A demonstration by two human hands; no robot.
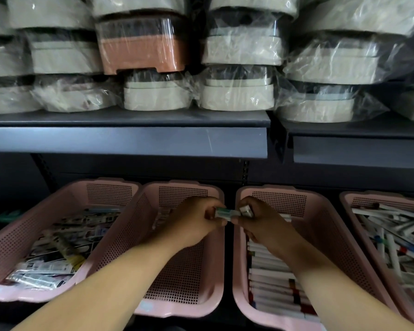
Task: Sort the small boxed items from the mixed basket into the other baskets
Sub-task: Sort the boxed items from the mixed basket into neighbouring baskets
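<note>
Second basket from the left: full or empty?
Nearly empty. The second basket shows bare perforated floor over most of its length; only a few small boxes lie at its far end, beside the left hand.

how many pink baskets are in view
4, in a row: far-left basket, second basket below the left hand, third basket below the right hand, far-right basket cut by the frame edge; more may lie beyond.

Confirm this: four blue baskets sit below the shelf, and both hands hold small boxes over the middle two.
Wrong on colour: the head view shows four pink baskets. The left hand and right hand do hold small boxes over the middle two.
</note>
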